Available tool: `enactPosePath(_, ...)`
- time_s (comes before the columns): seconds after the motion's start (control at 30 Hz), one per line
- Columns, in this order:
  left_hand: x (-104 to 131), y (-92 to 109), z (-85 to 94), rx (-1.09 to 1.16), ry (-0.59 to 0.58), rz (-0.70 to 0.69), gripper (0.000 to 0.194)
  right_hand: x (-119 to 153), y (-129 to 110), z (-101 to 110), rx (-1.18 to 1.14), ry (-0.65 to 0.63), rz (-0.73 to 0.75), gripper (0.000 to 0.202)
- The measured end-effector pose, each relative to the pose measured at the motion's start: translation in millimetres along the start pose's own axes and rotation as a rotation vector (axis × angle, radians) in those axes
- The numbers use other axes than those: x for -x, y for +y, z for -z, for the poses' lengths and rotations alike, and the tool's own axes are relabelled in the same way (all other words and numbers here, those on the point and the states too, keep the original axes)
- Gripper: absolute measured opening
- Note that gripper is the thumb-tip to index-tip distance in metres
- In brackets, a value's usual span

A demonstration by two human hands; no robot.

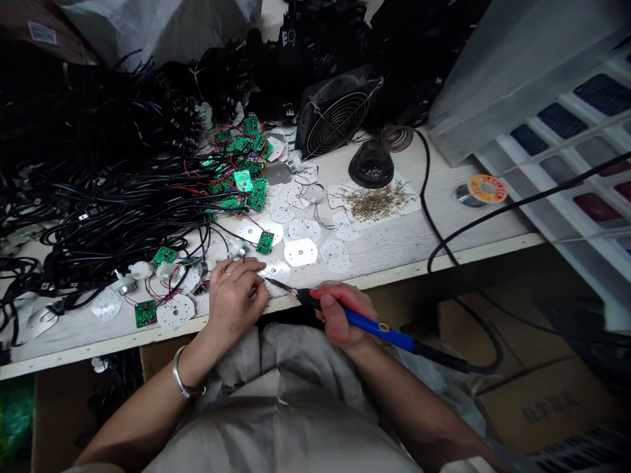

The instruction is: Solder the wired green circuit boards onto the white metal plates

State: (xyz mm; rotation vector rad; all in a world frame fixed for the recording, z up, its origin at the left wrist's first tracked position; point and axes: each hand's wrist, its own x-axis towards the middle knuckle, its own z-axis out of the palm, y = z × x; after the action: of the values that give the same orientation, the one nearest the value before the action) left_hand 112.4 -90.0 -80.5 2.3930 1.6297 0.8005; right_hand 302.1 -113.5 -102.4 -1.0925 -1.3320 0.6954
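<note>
Right hand (339,323) points a soldering iron (377,328) toward the curled left hand (235,290).

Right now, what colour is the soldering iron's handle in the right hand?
The handle is mostly blue; head view shows it best.

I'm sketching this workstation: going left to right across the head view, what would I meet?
White rectangular label → silver metal bracelet → bare left hand → bare right hand → orange-labelled round solder spool.

The pale workbench (394,253) carries black cables (133,187) left, white plates (300,253) mid-near, a fan (340,121) far, and a solder spool (486,190) right.
</note>
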Motion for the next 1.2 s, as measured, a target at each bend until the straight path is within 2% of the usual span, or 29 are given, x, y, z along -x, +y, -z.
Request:
enactPosePath(0.27,-0.6,2.1,-0.1,-0.012,0.002,0.009,0.014,-2.3,-1.8,1.6,0.063,-0.041,0.065,0.016)
enactPosePath(0.37,-0.1,0.9,-0.6,-0.015,0.003,0.004,0.014,-1.4,-0.4,2.1,0.061,-0.045,0.062,0.017)
enactPosePath(0.6,0.5,-0.1,-1.1,-0.001,0.021,-0.007,0.014,3.7,5.6,0.6,0.005,0.030,-0.011,0.016)
enactPosePath(1.0,0.9,0.5,1.1,0.016,0.003,0.000,0.013,2.3,5.6,0.3,0.013,-0.029,0.034,0.016)
enactPosePath(1.2,3.1,-3.9,4.7,0.028,-0.054,-0.039,0.012,7.7,8.0,-0.8,-0.018,0.056,-0.034,0.016)
